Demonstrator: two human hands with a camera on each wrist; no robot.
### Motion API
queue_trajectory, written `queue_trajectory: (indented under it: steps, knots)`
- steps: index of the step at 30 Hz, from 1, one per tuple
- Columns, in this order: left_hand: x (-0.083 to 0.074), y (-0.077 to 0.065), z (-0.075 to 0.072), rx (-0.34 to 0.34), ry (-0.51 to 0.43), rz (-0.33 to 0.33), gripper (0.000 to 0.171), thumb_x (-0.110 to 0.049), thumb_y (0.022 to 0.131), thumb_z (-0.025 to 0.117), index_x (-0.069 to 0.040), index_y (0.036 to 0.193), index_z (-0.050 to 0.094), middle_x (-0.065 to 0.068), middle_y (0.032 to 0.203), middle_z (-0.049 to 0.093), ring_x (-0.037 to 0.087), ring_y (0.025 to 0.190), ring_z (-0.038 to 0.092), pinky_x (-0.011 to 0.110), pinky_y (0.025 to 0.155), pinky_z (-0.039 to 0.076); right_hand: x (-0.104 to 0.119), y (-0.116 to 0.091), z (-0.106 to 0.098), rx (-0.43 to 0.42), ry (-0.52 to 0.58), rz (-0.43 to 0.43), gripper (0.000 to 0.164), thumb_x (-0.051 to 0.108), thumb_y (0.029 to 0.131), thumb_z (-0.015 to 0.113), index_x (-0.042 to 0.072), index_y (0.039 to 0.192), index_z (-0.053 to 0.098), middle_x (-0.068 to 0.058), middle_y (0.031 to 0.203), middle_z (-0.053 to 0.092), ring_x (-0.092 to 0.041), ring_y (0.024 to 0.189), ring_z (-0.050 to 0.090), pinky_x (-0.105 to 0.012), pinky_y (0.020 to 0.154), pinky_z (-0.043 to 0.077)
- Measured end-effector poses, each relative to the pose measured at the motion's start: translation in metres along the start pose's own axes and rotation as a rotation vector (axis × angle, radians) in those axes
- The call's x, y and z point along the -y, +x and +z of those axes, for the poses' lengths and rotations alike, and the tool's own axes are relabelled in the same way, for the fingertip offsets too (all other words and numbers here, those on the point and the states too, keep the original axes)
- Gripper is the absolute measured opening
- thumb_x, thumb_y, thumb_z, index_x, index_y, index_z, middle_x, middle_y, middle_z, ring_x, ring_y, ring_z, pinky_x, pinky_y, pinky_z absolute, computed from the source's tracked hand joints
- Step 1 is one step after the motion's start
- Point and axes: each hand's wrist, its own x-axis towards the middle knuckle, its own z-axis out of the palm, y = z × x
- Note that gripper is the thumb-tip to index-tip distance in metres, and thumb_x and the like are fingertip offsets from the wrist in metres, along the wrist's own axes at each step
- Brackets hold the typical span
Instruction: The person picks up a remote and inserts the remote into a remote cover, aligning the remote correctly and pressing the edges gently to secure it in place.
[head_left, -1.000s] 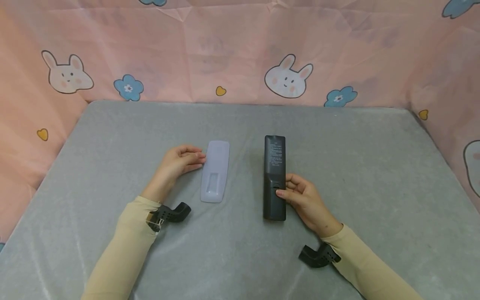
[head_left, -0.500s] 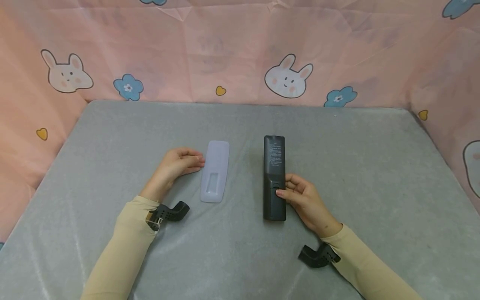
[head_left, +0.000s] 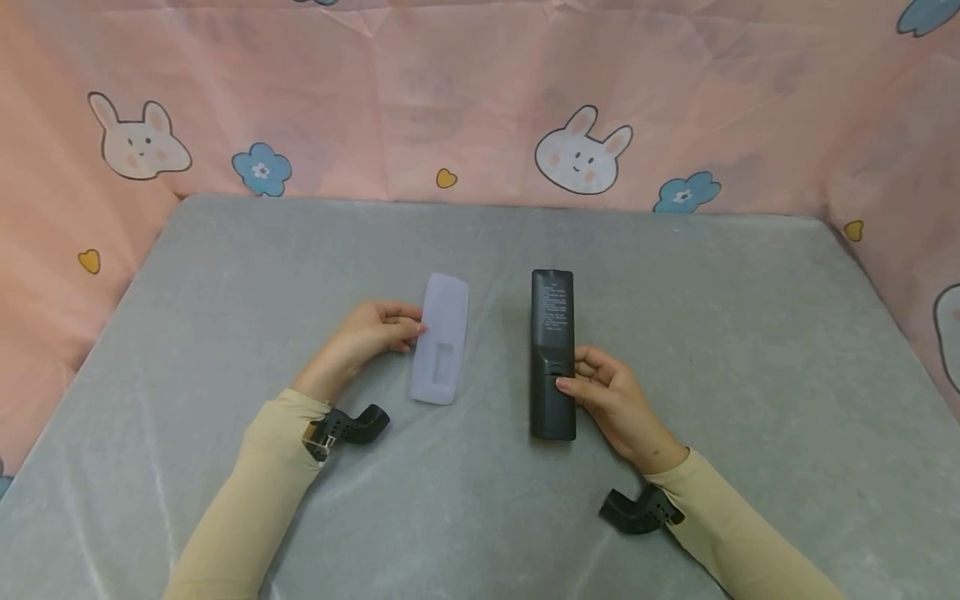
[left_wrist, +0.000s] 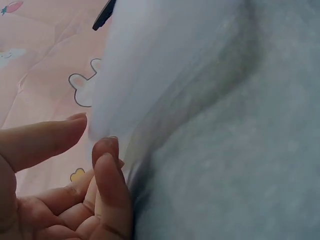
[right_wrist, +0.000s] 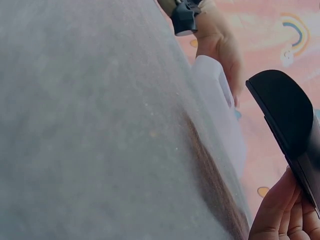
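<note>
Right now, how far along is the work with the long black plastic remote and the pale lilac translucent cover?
Done: the remote is in the right hand, labelled back up.
In hand: the left hand holds the cover by its edge.
Remaining: the two are apart, so any joining seems not yet begun.

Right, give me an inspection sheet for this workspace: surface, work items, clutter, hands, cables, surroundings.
Surface: grey cloth, lightly creased.
Work items: black remote, back up, raised off the cloth, its print too small to read; pale lilac cover beside it, apart, with a recess near its near end; unclear whether wholly off the cloth.
Clutter: nothing seen.
Hands: left hand pinches the cover's left edge; right hand grips the remote's right side, thumb on its back.
Cables: nothing seen.
Surroundings: pink backdrop with rabbits, flowers and hearts.
</note>
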Motion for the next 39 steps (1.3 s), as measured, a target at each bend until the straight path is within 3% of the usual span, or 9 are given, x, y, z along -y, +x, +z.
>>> queue_trajectory:
  steps: [4,9,13,19,22,26,30,39]
  knots:
    - [0.001,0.001,0.005,0.012,-0.023,0.005,0.037,-0.001,0.09,0.058,0.016,0.121,0.051,0.001,0.082,0.063,0.007,0.068,0.056,0.018,0.064,0.05,0.0,0.0,0.0,-0.001,-0.004,0.004,0.023,-0.007,0.089,0.056,0.003,0.11,0.055,-0.004,0.096,0.066,-0.013,0.086,0.062,-0.026,0.073,0.053]
    - [0.003,0.0,0.008,0.045,-0.119,0.033,0.035,0.002,0.091,0.055,0.016,0.122,0.049,0.005,0.095,0.062,0.005,0.079,0.059,0.02,0.073,0.051,0.001,0.0,0.0,-0.01,-0.009,0.013,0.023,-0.007,0.089,0.056,0.002,0.11,0.055,-0.004,0.097,0.066,-0.013,0.086,0.062,-0.026,0.074,0.053]
    - [0.004,0.0,0.01,0.064,-0.17,0.044,0.033,0.003,0.092,0.053,0.016,0.122,0.048,0.003,0.095,0.061,0.006,0.084,0.058,0.021,0.077,0.051,0.001,0.0,0.0,-0.013,-0.012,0.014,0.023,-0.007,0.088,0.057,0.002,0.11,0.055,-0.004,0.096,0.066,-0.013,0.086,0.062,-0.026,0.074,0.052]
    - [0.005,0.0,0.01,0.094,-0.316,0.03,0.011,0.005,0.091,0.045,0.006,0.1,0.051,0.0,0.088,0.059,0.009,0.081,0.058,0.022,0.071,0.051,0.001,-0.001,0.001,-0.016,-0.014,0.015,0.023,-0.007,0.088,0.057,0.002,0.109,0.055,-0.004,0.096,0.066,-0.012,0.086,0.062,-0.025,0.074,0.052]
    - [0.004,-0.001,0.01,0.118,-0.417,0.017,0.012,0.006,0.089,0.041,0.0,0.091,0.05,0.001,0.089,0.057,0.01,0.08,0.058,0.023,0.07,0.051,0.001,0.0,0.001,-0.018,-0.013,0.018,0.023,-0.007,0.088,0.057,0.002,0.109,0.055,-0.004,0.096,0.066,-0.013,0.086,0.062,-0.025,0.074,0.052]
    - [0.003,-0.002,0.012,0.144,-0.522,-0.009,0.022,0.007,0.09,0.037,0.006,0.11,0.047,0.002,0.094,0.058,0.012,0.085,0.059,0.028,0.075,0.053,0.001,-0.001,0.001,-0.024,-0.015,0.026,0.024,-0.006,0.087,0.058,0.002,0.109,0.054,-0.004,0.097,0.066,-0.013,0.087,0.062,-0.026,0.075,0.052]
    - [0.003,-0.002,0.014,0.149,-0.534,-0.036,0.045,0.006,0.093,0.039,0.012,0.136,0.028,0.004,0.101,0.058,0.012,0.088,0.062,0.032,0.082,0.054,0.001,0.0,0.001,-0.022,-0.015,0.025,0.025,-0.007,0.087,0.057,0.002,0.11,0.054,-0.003,0.098,0.066,-0.013,0.089,0.062,-0.026,0.077,0.052]
    - [0.005,-0.002,0.017,0.168,-0.509,-0.018,0.046,0.005,0.097,0.037,0.013,0.14,0.024,0.0,0.103,0.059,0.01,0.091,0.062,0.028,0.081,0.053,0.0,0.0,0.0,0.01,0.005,0.004,0.025,-0.008,0.087,0.056,0.003,0.109,0.054,-0.003,0.097,0.067,-0.013,0.088,0.063,-0.026,0.077,0.053]
